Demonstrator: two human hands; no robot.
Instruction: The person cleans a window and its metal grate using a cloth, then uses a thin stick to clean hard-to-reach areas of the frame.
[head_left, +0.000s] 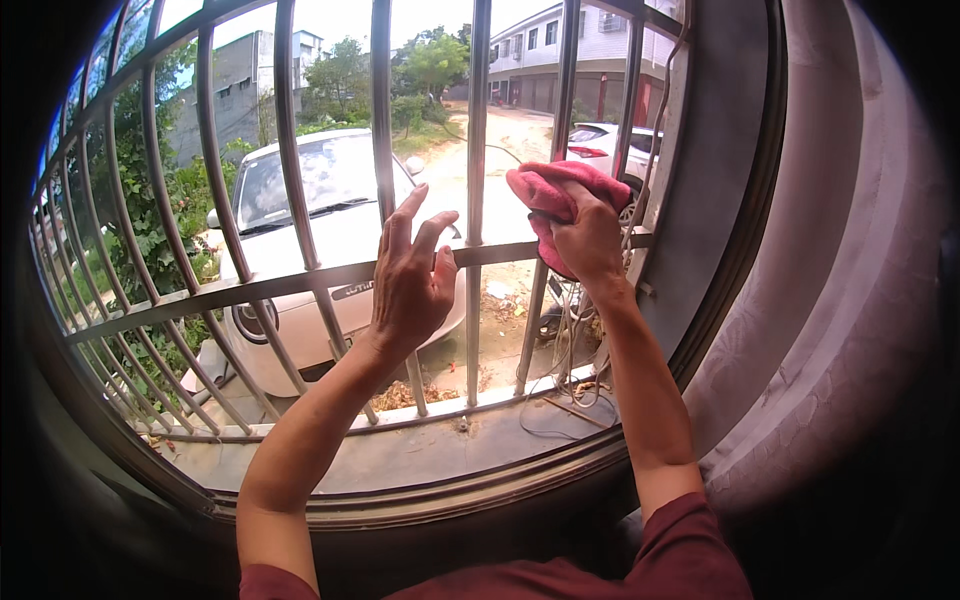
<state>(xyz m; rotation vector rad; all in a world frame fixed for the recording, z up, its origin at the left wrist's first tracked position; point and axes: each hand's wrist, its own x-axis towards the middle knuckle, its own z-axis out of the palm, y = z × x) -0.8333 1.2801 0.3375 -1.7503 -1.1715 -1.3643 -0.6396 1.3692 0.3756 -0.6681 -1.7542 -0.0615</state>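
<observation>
A crumpled pink cloth (559, 196) is gripped in my right hand (592, 240), in front of the metal window bars (478, 127) at the right of the window. Part of the cloth hangs down below the fingers and overlaps the horizontal crossbar (277, 283). My left hand (416, 274) is raised near the middle of the bars with its fingers apart and nothing in it. It overlaps the crossbar in view; whether it touches any bar I cannot tell.
A window frame with a sliding track (420, 506) runs below my arms. Loose cables (574, 352) and a thin stick (576, 412) lie by the sill (420, 457) at the lower right. A pale curtain (810, 300) hangs at the right. Outside stands a white car (330, 180).
</observation>
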